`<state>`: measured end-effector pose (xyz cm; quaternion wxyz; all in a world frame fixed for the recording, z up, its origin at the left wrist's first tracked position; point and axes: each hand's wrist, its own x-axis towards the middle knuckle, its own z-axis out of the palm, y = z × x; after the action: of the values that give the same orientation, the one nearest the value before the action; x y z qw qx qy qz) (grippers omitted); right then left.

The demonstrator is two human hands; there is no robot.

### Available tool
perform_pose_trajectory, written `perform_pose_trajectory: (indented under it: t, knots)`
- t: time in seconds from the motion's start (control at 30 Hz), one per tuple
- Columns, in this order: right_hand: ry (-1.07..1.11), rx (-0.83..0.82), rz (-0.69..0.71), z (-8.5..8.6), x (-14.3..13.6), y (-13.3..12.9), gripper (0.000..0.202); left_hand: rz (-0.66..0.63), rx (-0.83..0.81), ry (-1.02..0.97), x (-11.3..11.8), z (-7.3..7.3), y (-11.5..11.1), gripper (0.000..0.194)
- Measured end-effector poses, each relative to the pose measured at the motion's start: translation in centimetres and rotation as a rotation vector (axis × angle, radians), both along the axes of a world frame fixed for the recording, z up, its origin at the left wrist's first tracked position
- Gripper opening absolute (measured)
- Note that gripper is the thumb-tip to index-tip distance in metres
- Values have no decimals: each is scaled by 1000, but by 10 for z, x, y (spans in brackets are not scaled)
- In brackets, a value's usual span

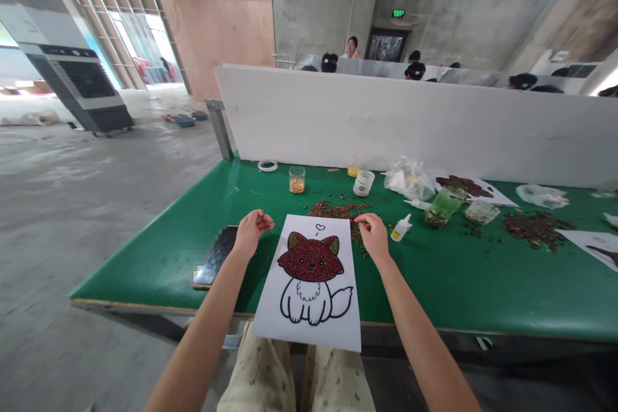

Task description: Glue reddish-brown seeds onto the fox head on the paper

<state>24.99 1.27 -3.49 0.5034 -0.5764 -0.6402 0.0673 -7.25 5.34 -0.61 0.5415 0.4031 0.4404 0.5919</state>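
Observation:
A white sheet (309, 331) with a cat-like or fox-like drawing lies over the table's front edge. Its head is covered in dark red bits and its ears in greenish ones; the body is plain outline. Left of the sheet, my left hand (252, 232) hovers with fingers loosely curled and apart, holding nothing visible. My right hand (374, 233) is by the sheet's upper right corner, thumb and fingertips pinched together; what they hold, if anything, is too small to name. Mixed red and green beans (338, 209) are scattered behind the sheet. A small glue bottle (400, 228) stands right of my right hand.
A dark tablet-like panel (217, 257) lies at left on the green table (159, 244). Behind are a tape roll (267, 166), a jar of yellow kernels (297, 181), a clear jar (364, 183), plastic bags (409, 179) and a white partition (338, 116).

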Motion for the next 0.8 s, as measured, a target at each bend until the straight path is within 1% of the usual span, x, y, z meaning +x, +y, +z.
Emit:
perform_pose_trajectory:
  t: [0.2,0.3,0.37,0.43,0.57,0.67,0.8]
  knots:
    - [1,1,2,0,0,0,20,57,38,110,-2,0,0,26]
    - [0,-4,3,0,0,0,20,119,53,203,-3,-3,2,30]
    - [1,-13,2,0,0,0,20,169,67,290,-4,-6,2,29]
    - [2,-18,0,0,0,0,20,202,89,393,-4,-9,1,24]
    - [4,-18,6,1,0,0,20,193,162,572,-2,-12,-1,14]
    - [10,-14,6,1,0,0,20,179,201,630,-1,-15,-1,11]
    - [9,-11,2,1,0,-1,19,153,218,640,-2,-19,3,18]
